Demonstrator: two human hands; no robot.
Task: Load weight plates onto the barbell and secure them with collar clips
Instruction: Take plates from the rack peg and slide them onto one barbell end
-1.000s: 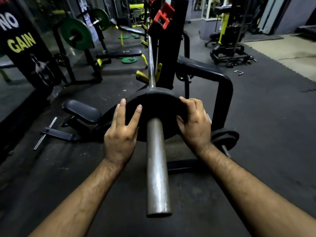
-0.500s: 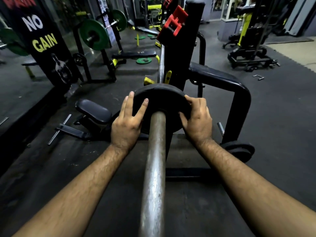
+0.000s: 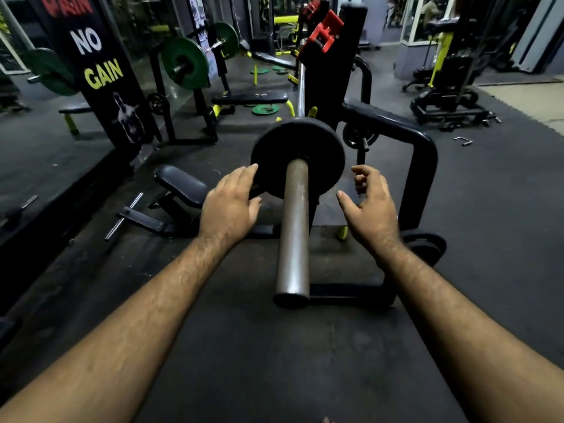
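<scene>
A black weight plate (image 3: 271,154) sits far up the steel barbell sleeve (image 3: 294,227), which points toward me from the black rack. My left hand (image 3: 232,203) hovers at the plate's lower left edge with fingers straight; whether the fingertips touch the rim is unclear. My right hand (image 3: 369,203) is off the plate, to its lower right, fingers loosely curled and holding nothing. Another black plate (image 3: 427,245) lies on the floor behind my right forearm. No collar clip shows on the sleeve.
The rack's black tubular frame (image 3: 424,166) bends down on the right. A small padded seat (image 3: 183,184) and loose steel rods (image 3: 123,216) lie on the floor at left. Green plates (image 3: 184,62) hang on a far rack, and others lie on the floor (image 3: 265,109).
Both hands have come off the plate's face and drawn back toward me. The plate sits farther up the sleeve, and the sleeve's end is in view again.
</scene>
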